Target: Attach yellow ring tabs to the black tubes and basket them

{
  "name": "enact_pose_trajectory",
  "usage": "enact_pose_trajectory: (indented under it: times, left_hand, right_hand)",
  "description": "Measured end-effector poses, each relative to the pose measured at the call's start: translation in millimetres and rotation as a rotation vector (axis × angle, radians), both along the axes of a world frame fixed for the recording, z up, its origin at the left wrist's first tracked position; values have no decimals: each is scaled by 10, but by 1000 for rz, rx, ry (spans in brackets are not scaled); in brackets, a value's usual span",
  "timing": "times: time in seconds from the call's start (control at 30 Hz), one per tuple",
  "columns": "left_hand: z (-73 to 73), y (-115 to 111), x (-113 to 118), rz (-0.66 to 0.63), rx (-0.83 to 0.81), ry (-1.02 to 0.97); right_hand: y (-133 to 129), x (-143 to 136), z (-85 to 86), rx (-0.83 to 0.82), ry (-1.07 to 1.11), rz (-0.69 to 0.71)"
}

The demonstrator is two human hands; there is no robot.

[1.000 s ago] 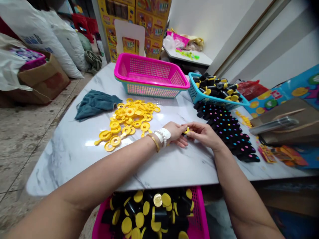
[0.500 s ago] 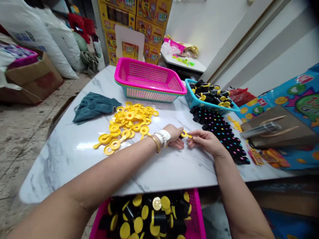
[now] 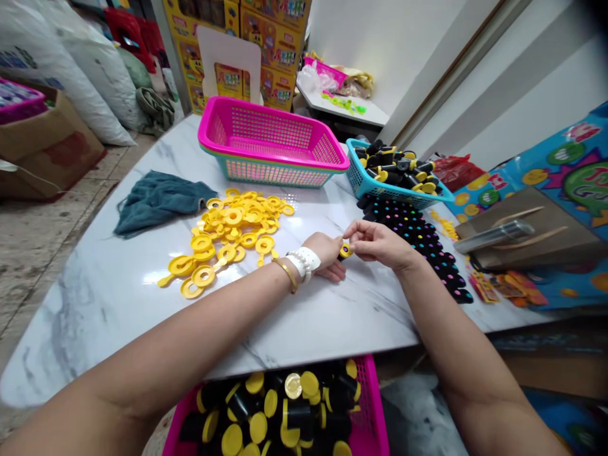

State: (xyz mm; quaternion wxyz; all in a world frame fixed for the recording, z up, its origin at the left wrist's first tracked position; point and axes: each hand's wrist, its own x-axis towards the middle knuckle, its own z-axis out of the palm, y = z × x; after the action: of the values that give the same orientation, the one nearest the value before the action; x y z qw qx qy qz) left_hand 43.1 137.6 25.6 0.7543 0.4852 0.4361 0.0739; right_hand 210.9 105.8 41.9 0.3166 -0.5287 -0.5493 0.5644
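Note:
Between my hands, above the white marbled table (image 3: 304, 323), is a small black container with a yellow ring cap (image 3: 346, 251); a dark spot shows in the ring's middle. My left hand (image 3: 327, 254) is closed around the container's dark body, most of which its fingers hide. From the right, my right hand (image 3: 377, 244) pinches at the cap's edge with thumb and index finger. Left of them lies a loose pile of yellow ring caps (image 3: 237, 218) with short tabs. Rows of black containers with coloured dots (image 3: 418, 244) stand beyond my right hand.
A pink basket (image 3: 273, 161) nested in a blue one stands at the back, beside a blue basket (image 3: 403, 196) of black-and-yellow containers. Below the table edge, a pink basket (image 3: 377, 405) holds more. A teal cloth (image 3: 161, 199) lies left; a brown paper bag (image 3: 522, 244) is right.
My right hand has turned from below the cap's tab to over its edge, with the fingers raised. My left hand keeps its hold. The view has shifted slightly.

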Motion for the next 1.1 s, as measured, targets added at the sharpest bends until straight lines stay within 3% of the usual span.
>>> enact_pose_trajectory:
  times: [0.13, 0.37, 0.47, 0.57, 0.7, 0.77, 0.87, 0.97, 1.1]
  left_hand:
    - [-56, 43, 40, -12, -43, 4]
    - [9, -19, -52, -39, 8, -30]
    - [78, -43, -84, -21, 54, -47]
    - [203, -22, -151, 26, 112, -46]
    - [449, 33, -399, 128, 408, -156]
    - [550, 33, -548, 62, 679, -84]
    - [604, -10, -690, -33, 959, 108]
    - [557, -109, -729, 30, 814, -6]
    - [415, -306, -781, 124, 616, -167]
  right_hand:
    - [-51, -33, -79, -88, -21, -22]
    - [-250, -43, -255, 1, 9, -52]
    - [-326, -179, -228, 116, -114, -107]
    - [-615, -338, -138, 224, -226, -247]
    - [-1364, -426, -73, 205, -238, -161]
    - [-1732, -443, -131, 170, -289, -86]
    - [-2077, -488, -255, 176, -288, -126]
    - [-2214, -505, -303, 160, -151, -172]
    - [-2294, -372, -346, 40, 350, -133]
